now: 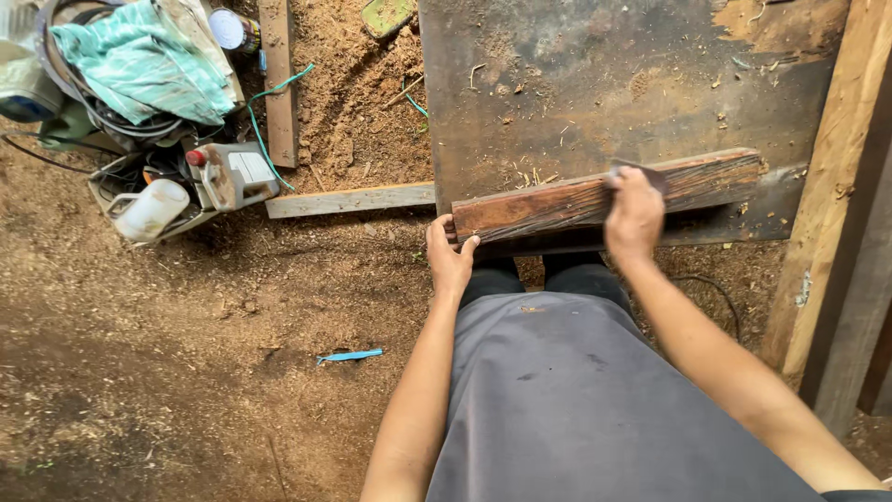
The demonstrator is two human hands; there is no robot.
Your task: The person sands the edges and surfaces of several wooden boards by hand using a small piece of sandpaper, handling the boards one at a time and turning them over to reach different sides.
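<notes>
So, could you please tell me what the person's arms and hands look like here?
Both arms are bare from the top down, with no sleeves visible. The left hand and right hand wear no gloves; no watch, bracelet or ring shows. A grey garment covers the body.

Setting: a rough, dirt-floored woodworking shop, judged from what lies around me. Ground (186, 372): packed earth under a thick scatter of sawdust and shavings. Work surface: a dark, stained board (604, 84) dusted with chips, serving as my bench. Stock: a weathered reddish plank (557, 200) on it; loose timber strips (348, 199) on the ground; a raw wooden post (827, 195) at my right. Supplies: a heap of plastic jugs (153, 209), a can (232, 30), cables and a teal cloth (139, 60).
</notes>
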